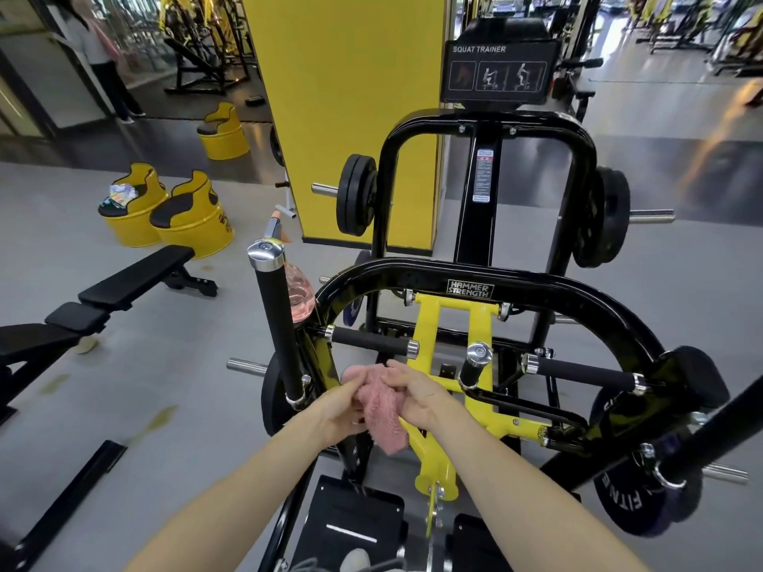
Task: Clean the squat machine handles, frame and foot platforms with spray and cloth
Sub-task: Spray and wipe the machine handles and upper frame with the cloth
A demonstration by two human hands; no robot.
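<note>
grey floor (186, 348), squat machine (536, 289), bench (136, 278), yellow drums (198, 233)

At nine o'clock a black adjustable bench (136, 278) stands on the grey floor (173, 365). Toward ten o'clock two yellow barrel seats (194, 225) stand side by side, one holding colourful packets (123, 196). A third barrel seat (225, 136) sits farther back. A yellow pillar (351, 97) rises at twelve, and a person (103, 55) stands at eleven.

The cloth (377, 400) lies at frame centre between the left hand (338, 402) and right hand (417, 396), before the squat machine (487, 282). Left of centre, the spray bottle (300, 293) shows behind the upright handle (274, 319). A bench (136, 278) lies at left, and the foot platforms (351, 526) are at the bottom.
</note>
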